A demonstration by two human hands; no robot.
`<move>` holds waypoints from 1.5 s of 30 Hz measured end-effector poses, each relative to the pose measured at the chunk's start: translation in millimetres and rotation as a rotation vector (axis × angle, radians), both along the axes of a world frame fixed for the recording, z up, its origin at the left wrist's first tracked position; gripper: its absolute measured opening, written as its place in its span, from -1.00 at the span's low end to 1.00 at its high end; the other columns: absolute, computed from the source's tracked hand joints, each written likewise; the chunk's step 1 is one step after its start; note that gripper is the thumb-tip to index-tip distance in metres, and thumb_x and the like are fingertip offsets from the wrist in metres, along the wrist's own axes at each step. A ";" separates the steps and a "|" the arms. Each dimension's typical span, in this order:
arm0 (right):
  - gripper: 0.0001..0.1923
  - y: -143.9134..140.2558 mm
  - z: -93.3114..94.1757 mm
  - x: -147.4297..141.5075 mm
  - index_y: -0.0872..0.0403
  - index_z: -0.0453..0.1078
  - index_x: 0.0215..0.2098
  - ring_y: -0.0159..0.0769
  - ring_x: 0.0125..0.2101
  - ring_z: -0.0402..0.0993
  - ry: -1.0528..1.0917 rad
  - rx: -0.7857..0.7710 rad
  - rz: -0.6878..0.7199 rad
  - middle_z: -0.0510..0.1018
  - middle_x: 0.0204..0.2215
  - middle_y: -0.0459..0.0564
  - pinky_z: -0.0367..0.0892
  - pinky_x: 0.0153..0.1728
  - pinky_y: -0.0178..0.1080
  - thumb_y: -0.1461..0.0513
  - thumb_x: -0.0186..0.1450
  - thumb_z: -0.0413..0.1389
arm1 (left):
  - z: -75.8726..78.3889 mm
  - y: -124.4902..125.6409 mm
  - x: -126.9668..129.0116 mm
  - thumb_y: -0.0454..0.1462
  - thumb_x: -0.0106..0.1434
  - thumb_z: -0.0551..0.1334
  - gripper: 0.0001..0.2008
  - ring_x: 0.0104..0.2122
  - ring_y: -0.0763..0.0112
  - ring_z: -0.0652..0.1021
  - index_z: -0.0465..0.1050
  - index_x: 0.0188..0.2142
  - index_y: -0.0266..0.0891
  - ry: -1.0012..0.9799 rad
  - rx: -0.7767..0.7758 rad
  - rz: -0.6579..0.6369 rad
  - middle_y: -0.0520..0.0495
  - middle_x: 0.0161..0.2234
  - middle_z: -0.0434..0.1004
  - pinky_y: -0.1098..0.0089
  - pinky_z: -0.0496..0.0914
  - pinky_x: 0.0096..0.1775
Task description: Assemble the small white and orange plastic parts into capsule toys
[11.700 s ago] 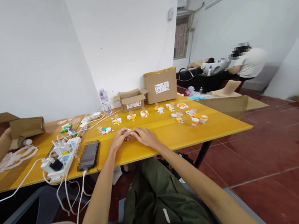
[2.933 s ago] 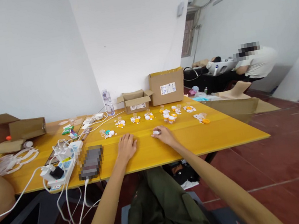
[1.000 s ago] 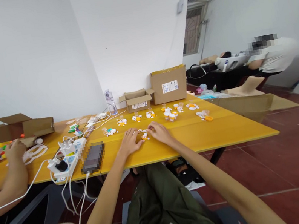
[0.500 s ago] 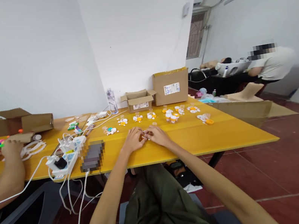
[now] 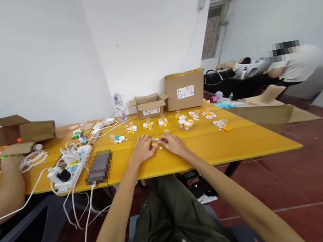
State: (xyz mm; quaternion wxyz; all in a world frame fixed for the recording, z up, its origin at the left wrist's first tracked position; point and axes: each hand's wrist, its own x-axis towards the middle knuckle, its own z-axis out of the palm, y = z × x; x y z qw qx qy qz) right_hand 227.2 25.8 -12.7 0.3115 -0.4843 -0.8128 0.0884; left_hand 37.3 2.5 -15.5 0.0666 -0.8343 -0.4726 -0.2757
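Against a pale wall stands the yellow table [image 5: 214, 143], with an open carton [image 5: 151, 108] and a taller box [image 5: 186, 91] at its back edge; in front of them we see small piles of white and orange parts, with clear cups among them, and a cluster of orange-and-white pots [image 5: 186, 123] to the right. Near the front edge, the orange piece [image 5: 154, 143] lies between our two hands, just beside the left thumb; a white disc [image 5: 161, 148] lies nearer to us, and a clear cup [image 5: 166, 131] stands just beyond the right hand. Our left hand [image 5: 143, 149] is arched, fingers bent forward and thumb reaching in by the orange piece; our right hand [image 5: 172, 144] curls in from the other side, fingertips low by the small parts; whether either pinches anything, we cannot tell. We judge the step in hand to be close fingertip work on these little parts; what it calls for next, we think, is a steadying left thumb and a light, exact right-hand grip, since such small parts could easily slip or scatter.
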 end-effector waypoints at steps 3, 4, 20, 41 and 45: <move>-0.90 -2.7 0.6 0.1 -0.02 0.56 -0.28 -0.23 -0.21 0.54 -0.008 -0.012 0.004 0.65 -0.25 0.00 0.35 -0.24 -0.30 0.26 0.31 0.17 | 1.1 -0.4 -0.6 -0.19 0.33 0.23 -0.87 0.01 0.15 0.48 0.51 -0.17 -0.13 -0.003 -0.001 -0.012 -0.13 -0.04 0.52 0.13 0.33 0.05; -0.89 -3.5 1.1 -0.1 -0.01 0.56 -0.27 -0.23 -0.21 0.55 -0.007 -0.018 0.004 0.65 -0.24 0.00 0.35 -0.24 -0.30 0.26 0.32 0.17 | 1.4 -0.7 -0.8 -0.19 0.33 0.22 -0.86 0.01 0.15 0.48 0.51 -0.16 -0.12 -0.002 -0.004 -0.017 -0.13 -0.04 0.53 0.13 0.34 0.05; -0.79 -6.2 -5.0 2.0 0.01 0.55 -0.27 -0.26 -0.19 0.52 0.019 0.034 0.055 0.60 -0.21 0.00 0.36 -0.16 -0.28 0.39 0.30 0.11 | 0.6 1.8 -8.9 -0.30 0.39 0.13 -0.80 -0.04 0.23 0.50 0.55 -0.25 -0.12 -0.020 -0.023 -0.118 -0.09 -0.07 0.56 0.17 0.36 0.02; -0.81 -12.9 -4.0 4.0 0.04 0.56 -0.33 -0.26 -0.25 0.52 0.073 -0.024 0.116 0.62 -0.31 -0.01 0.37 -0.16 -0.25 0.41 0.26 0.14 | 5.2 1.5 -7.1 -0.37 0.35 0.17 -0.81 -0.03 0.17 0.47 0.54 -0.33 -0.13 -0.036 -0.046 0.093 -0.10 -0.16 0.57 0.16 0.34 -0.01; -0.86 -15.5 -2.8 2.5 0.03 0.55 -0.32 -0.25 -0.27 0.54 0.056 -0.047 0.069 0.64 -0.31 0.00 0.36 -0.17 -0.26 0.36 0.28 0.16 | 4.3 2.4 -7.4 -0.36 0.34 0.18 -0.83 -0.03 0.15 0.48 0.52 -0.33 -0.12 -0.037 -0.060 0.105 -0.10 -0.20 0.58 0.15 0.34 -0.02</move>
